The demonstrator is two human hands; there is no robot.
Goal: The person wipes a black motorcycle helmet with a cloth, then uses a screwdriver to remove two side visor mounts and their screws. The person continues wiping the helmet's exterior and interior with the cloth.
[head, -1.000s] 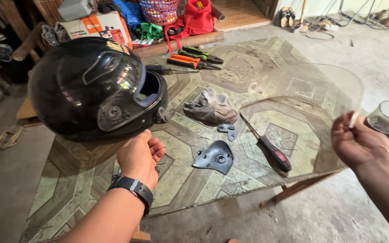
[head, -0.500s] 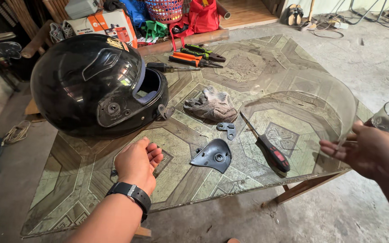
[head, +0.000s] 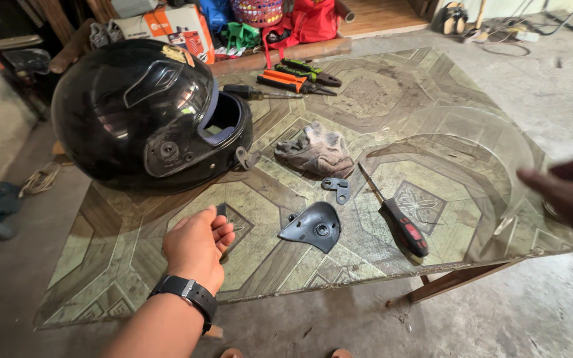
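Note:
My left hand (head: 197,245), with a black watch on the wrist, rests on the patterned table (head: 101,265) with its fingers curled. A small dark piece shows at its fingertips; whether it is held is unclear. A black full-face helmet (head: 147,113) without a visor stands just beyond it. A black side cover plate (head: 313,227) lies to the right of this hand. My right hand (head: 565,195) is blurred, fingers spread, at the table's right edge. It hovers beside a clear curved visor (head: 472,126) that lies on the table.
A red-and-black screwdriver (head: 402,229), a small metal bracket (head: 337,189) and a grey rag (head: 316,151) lie mid-table. Orange-handled pliers (head: 293,78) and a dark screwdriver (head: 253,93) sit at the far edge. Boxes and bags crowd the floor behind.
My right hand held the clear visor raised; the visor now lies on the table and the hand is open beside it. My left hand has stayed in place.

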